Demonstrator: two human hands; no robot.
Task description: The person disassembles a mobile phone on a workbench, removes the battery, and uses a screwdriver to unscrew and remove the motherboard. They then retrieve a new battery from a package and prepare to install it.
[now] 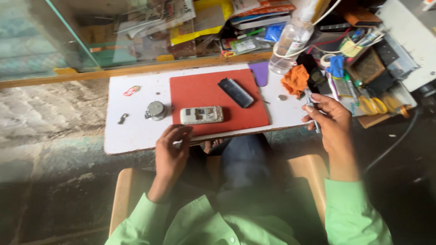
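An opened small phone body [201, 115] with its circuit side up lies on a red mat [200, 88] on a white board [136, 131]. A dark phone cover [235, 92] lies further back on the mat. My left hand [171, 152] rests at the board's near edge just below the phone, fingers curled, holding nothing that shows. At the board's right edge, my right hand [330, 121] grips a thin metal tool [313, 115] that points downward.
A round metal part [156, 110], a small dark piece [122, 118] and a red clip [131, 90] lie left of the mat. An orange cloth [295, 79], purple pick [260, 72], clear bottle [290, 43] and cluttered tool tray [368, 72] sit right. A glass case stands behind.
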